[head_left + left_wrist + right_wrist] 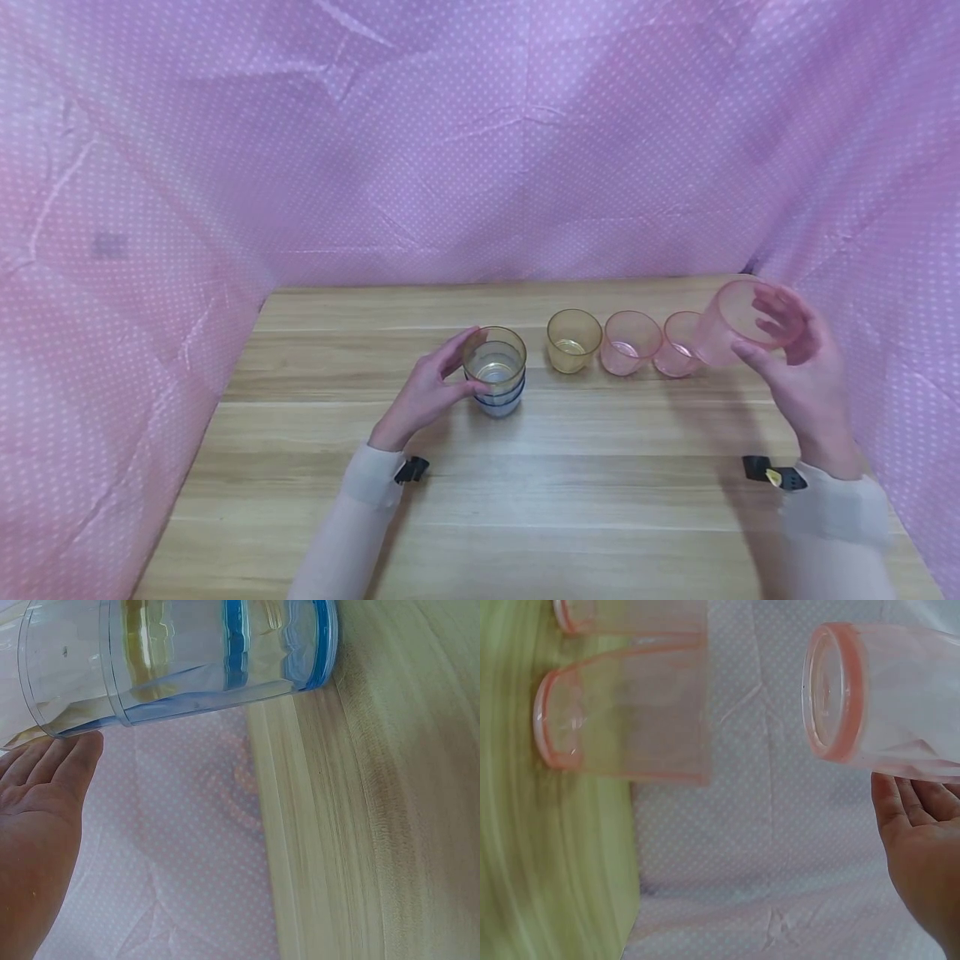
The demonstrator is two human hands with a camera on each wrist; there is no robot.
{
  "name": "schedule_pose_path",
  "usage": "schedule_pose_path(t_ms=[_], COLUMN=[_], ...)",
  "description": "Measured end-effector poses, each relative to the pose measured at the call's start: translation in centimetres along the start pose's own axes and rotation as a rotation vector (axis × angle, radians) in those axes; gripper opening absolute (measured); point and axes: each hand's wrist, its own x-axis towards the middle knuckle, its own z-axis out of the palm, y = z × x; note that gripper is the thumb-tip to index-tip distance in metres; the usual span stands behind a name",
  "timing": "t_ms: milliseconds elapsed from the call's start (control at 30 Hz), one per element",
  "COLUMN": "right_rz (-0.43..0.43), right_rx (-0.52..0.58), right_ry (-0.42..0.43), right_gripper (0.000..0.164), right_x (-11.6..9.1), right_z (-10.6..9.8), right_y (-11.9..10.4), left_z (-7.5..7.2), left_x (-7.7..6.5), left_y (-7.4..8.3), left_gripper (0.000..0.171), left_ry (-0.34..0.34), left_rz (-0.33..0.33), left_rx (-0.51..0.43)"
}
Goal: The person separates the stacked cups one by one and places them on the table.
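My left hand [431, 387] grips the upper part of a stack of nested clear cups, with the thumb in front and fingers behind. A yellow-tinted cup [495, 335] tops the stack, and blue-tinted cups [501, 408] sit beneath it. In the left wrist view the stack's blue base [324, 645] stands on the wood. Over at the right, my right hand [813, 379] holds a pink clear cup [723, 337] up above the table, tilted in the head view. Its pink base ring [851, 690] shows in the right wrist view, with the fingers against its side.
A row of upright cups stands between the hands: one yellow cup [573, 342], then two pink cups, the nearer-left one [630, 343] and the right one [678, 346]. The wooden table [585, 500] meets pink dotted cloth [480, 167] at the back and sides.
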Motion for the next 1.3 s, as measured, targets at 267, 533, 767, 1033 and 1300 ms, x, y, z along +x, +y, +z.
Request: schedule_pose_path(t_ms=[267,533,767,1033,1300], right_rz=[0.051,0.117,0.152,0.254,0.360], right_rx=[-0.058,-0.106,-0.098,-0.173,-0.461], right_ry=[0.049,0.141,0.189,0.200,0.042], right_gripper=[0.078,0.078,0.079,0.083,0.086], right_x=[-0.3,-0.5,-0.5,-0.8,-0.9], right_z=[-1.4,-2.8,-3.9,-5.8,-7.4], right_y=[0.4,0.8,1.4,2.2,2.6], left_z=[-0.1,-0.1,-0.1,-0.1,-0.1], left_x=[-0.2,-0.2,-0.3,-0.3,-0.3], left_y=[0.0,-0.1,-0.2,-0.2,-0.3], left_gripper=[0.084,0.084,0.085,0.085,0.085], left_ry=[0.008,0.016,0.017,0.017,0.018], left_rz=[0.004,-0.013,-0.022,-0.030,-0.022], left_rx=[0.007,-0.001,0.015,0.013,0.013])
